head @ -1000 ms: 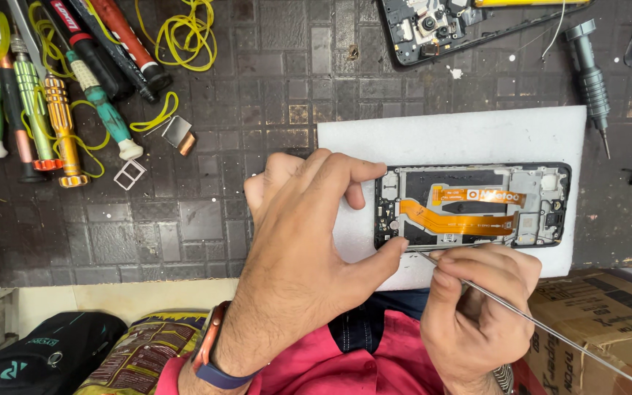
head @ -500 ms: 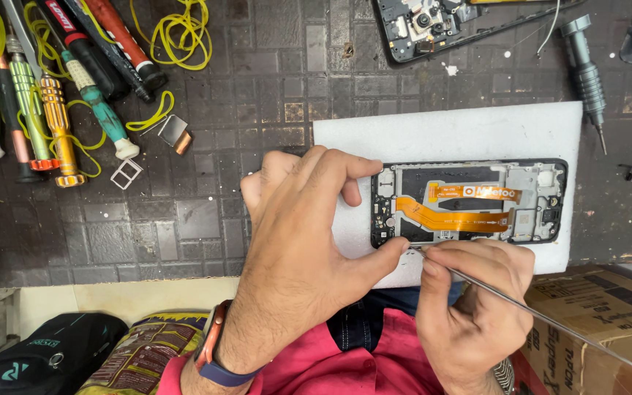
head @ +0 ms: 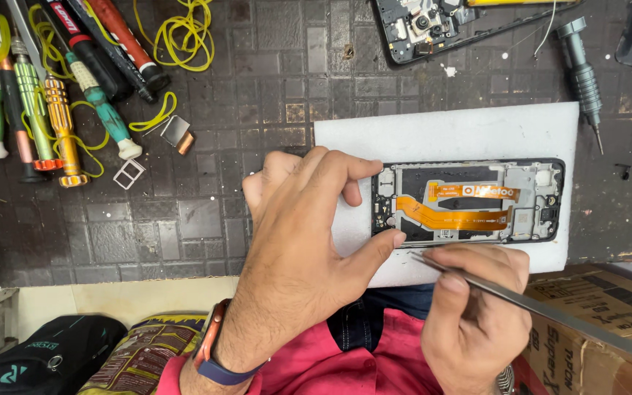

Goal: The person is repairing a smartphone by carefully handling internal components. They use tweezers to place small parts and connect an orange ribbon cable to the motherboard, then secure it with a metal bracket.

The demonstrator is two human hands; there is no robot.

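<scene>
While the left hand (head: 298,241) spreads its fingers over the left end of the opened phone (head: 469,202), its thumb tip presses the near left corner of the frame and its index fingertip curls onto the far left corner, so the fingers stand apart and pin the phone rather than grip it. The right hand (head: 473,314) has its fingers clamped together on a thin metal pry tool (head: 528,303), thumb on top; the tool's tip touches the phone's near edge just right of the left thumb, and its shaft runs off to the right and nearer.

The phone lies flat with its back off, long axis running left to right, an orange flex cable (head: 451,218) stretched along that axis inside. It rests on a white foam pad (head: 440,132), toward the pad's near side. The pad sits on a dark tiled work mat (head: 257,88).

At the far left lie coloured screwdrivers (head: 53,110) and a yellow cord (head: 177,33). A second opened phone (head: 440,25) lies at the far edge, with a grey screwdriver (head: 581,73) to its right. A cardboard box (head: 594,322) stands near right.
</scene>
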